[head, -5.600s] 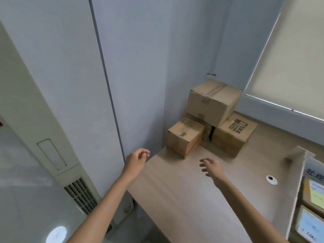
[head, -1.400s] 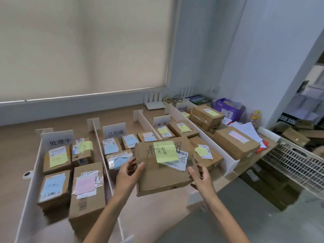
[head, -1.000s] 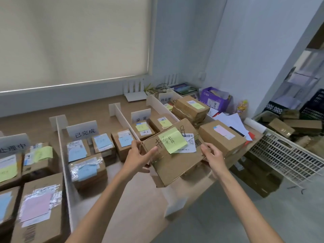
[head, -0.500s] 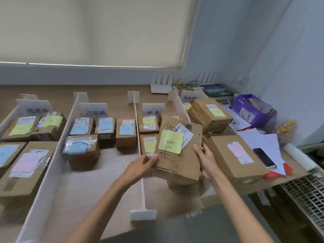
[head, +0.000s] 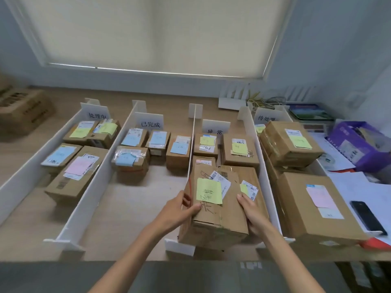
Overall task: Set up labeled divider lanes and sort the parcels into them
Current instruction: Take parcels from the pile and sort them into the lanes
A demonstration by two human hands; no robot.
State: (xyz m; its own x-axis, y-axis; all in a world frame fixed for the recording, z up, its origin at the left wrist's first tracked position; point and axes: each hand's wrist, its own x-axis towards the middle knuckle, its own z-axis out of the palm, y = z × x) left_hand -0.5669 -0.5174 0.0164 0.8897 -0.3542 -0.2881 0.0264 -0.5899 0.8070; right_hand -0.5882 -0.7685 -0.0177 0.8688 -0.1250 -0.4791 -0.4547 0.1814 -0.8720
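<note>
parcel (head: 213, 216) now lower, right hand (head: 254, 215) partly hidden beneath.

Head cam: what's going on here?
A person grips a cardboard parcel with a yellow sticky note between the left hand and right hand, at the near end of the lane marked by the third label card from the left, between white dividers. All four lanes hold other parcels. Whether this one is set down yet isn't clear.

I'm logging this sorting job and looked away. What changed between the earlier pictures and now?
Left hand and right hand, empty at the corner stack earlier, now grip a yellow-noted parcel by its sides; it was carried over and lowered toward the third lane. The sorted parcels stayed put.
</note>
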